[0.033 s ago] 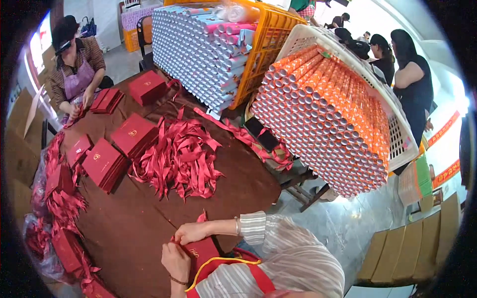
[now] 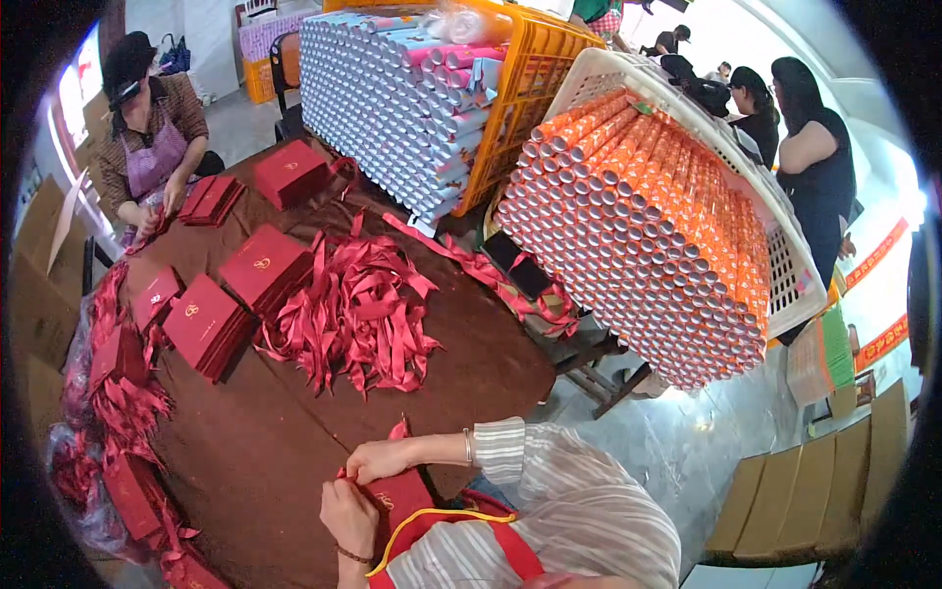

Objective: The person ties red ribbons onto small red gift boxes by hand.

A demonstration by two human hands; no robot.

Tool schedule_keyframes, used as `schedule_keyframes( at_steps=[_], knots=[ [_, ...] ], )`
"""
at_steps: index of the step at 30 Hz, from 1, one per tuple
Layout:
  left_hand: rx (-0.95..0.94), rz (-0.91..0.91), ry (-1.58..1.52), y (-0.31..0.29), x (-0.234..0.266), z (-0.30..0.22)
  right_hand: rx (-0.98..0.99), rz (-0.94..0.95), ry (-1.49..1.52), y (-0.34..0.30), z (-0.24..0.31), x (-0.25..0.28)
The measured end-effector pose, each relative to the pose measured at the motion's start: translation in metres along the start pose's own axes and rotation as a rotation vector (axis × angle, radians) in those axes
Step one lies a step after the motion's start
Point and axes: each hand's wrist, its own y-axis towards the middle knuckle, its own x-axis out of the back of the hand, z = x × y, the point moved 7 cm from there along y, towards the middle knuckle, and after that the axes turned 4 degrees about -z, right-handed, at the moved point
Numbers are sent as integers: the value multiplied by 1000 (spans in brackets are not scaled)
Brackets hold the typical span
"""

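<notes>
since nothing's really shifted, looks like the same step: right hand (image 2: 383, 459) pinching the red bag (image 2: 402, 491), left hand (image 2: 349, 518) alongside, can't tell its grip.

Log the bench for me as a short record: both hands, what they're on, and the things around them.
Left hand: at a red packet, fingertip grip partly hidden
Right hand: beside the left, at the same packet
Ribbons: loose red pile on the brown cloth
Packet stacks: left of the ribbons
Co-worker: seated across, far left
Orange crate: pale blue tubes
White crate: orange tubes
</notes>
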Motion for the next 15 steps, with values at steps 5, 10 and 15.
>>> schedule_keyframes(
  at_steps=[5, 10, 15],
  knots=[
    [-36, 3, -37, -6, -9, 7, -32, 12, 68, 7, -8, -4],
    [-23, -52, -22, -14, -6, 13, -12, 8, 40, 3, 4, 0],
    [-2, 28, 9, -9, 6, 9, 45, 37, -54, -2, 13, 4]
  ],
)
